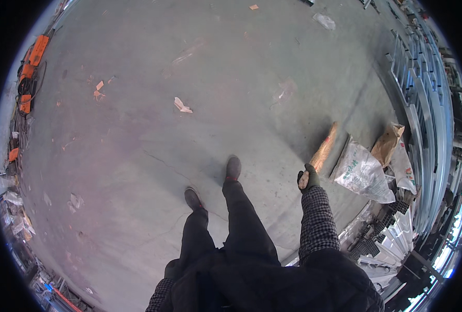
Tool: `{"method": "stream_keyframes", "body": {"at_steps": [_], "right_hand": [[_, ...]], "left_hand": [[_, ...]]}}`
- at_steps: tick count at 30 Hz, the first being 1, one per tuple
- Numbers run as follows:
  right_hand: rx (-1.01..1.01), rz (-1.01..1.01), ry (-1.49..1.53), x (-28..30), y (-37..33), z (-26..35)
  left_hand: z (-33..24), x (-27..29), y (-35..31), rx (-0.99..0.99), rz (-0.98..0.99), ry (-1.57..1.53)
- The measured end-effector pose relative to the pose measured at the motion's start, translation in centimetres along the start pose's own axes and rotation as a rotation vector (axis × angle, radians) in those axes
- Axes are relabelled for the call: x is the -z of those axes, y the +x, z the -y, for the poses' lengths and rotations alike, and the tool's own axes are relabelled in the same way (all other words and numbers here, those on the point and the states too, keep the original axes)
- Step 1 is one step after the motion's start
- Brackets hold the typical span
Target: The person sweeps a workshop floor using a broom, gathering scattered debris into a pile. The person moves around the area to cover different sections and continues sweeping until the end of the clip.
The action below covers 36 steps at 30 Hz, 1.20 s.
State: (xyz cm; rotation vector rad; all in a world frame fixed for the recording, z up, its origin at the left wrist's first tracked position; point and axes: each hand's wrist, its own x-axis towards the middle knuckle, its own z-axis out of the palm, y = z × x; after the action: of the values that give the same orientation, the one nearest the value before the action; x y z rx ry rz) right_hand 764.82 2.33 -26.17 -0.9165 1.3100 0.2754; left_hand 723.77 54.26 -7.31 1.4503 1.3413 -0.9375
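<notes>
In a dark glove, my right hand (310, 178) is closed around the near end of a long, tapered, straw-coloured bundle (323, 150) with a small red mark. The bundle points away from me over the floor; its exact kind I cannot make out. My left hand (172, 269) hangs low beside my left thigh, mostly dark, and its fingers are hidden. A white plastic sack (362, 171) with green print lies right of the bundle, and a brown paper bag (388, 144) rests against it.
Long metal profiles (431, 119) are stacked along the right side. Nearer me are bundled profile ends (389, 234). Orange equipment (33, 57) with cables lines the left edge. Paper scraps (182, 105) and a clear plastic piece (324, 21) litter the grey concrete floor (132, 135).
</notes>
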Motion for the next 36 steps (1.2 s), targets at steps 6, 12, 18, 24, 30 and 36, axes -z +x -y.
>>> {"method": "stream_keyframes", "body": {"at_steps": [6,12,18,24,30,36], "right_hand": [[-0.014,0.120,-0.559,-7.1,1.0,-11.0],[0.033,0.429,-1.249,-15.8,-12.3,-27.5],[-0.415,0.834,-1.163,-27.9,-26.0,-30.1],[-0.550,1.106,-1.179,-37.8,-28.5,-26.5],[0.095,1.179,-1.062,-34.1,-25.3,-20.5],[0.176,0.623,-0.839,-28.2,-16.4,-5.9]], "left_hand": [[-2.3,-3.0,-1.7,0.051,-0.014,-0.030],[-0.5,-4.9,0.9,-0.007,0.090,-0.201],[-0.5,-3.5,2.7,-0.208,0.061,0.284],[-0.3,-1.1,2.4,-0.358,0.054,0.430],[-0.8,-2.0,3.8,-0.645,-0.043,0.499],[-12.0,-2.9,3.9,-0.317,0.049,0.226]]}}
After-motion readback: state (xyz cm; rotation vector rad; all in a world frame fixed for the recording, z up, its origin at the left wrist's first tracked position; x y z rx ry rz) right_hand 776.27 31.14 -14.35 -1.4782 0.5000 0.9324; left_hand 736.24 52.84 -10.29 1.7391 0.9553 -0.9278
